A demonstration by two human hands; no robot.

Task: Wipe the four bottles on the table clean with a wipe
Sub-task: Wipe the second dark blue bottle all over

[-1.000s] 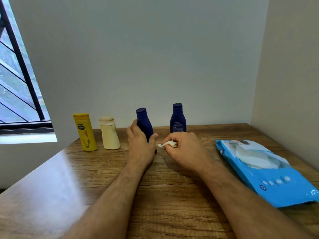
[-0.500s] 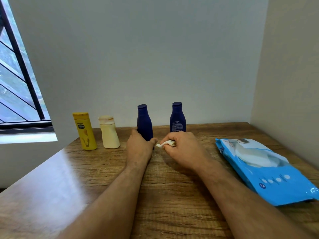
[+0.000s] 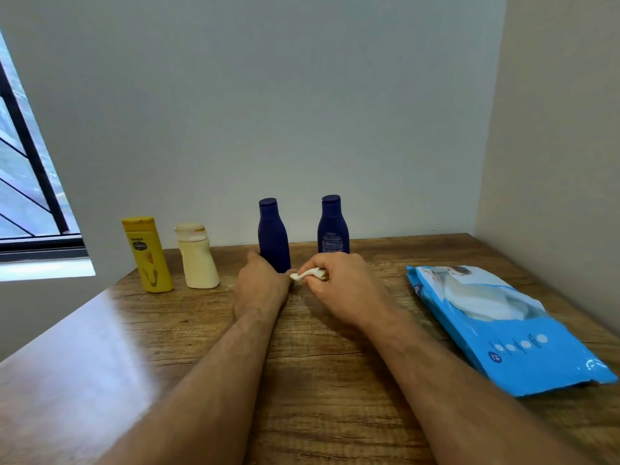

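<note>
Four bottles stand upright in a row along the back of the wooden table [image 3: 335, 380]: a yellow bottle [image 3: 147, 260], a cream bottle [image 3: 198, 263], a left dark blue bottle [image 3: 272, 234] and a right dark blue bottle [image 3: 332, 229]. My left hand [image 3: 260, 285] sits low at the base of the left blue bottle, thumb on one side and fingers on the other; the fingertips are hidden behind it. My right hand [image 3: 339, 286] pinches a crumpled white wipe [image 3: 310, 274] just right of that bottle's base, in front of the right blue bottle.
A blue pack of wipes [image 3: 510, 330] lies flat on the right side of the table, near the side wall. A wall rises right behind the bottles. A barred window [image 3: 30, 182] is at the far left.
The left blue bottle was tilted in my left hand and now stands upright on the table. My left hand has slid down to its base. My right hand with the wipe has barely moved.
</note>
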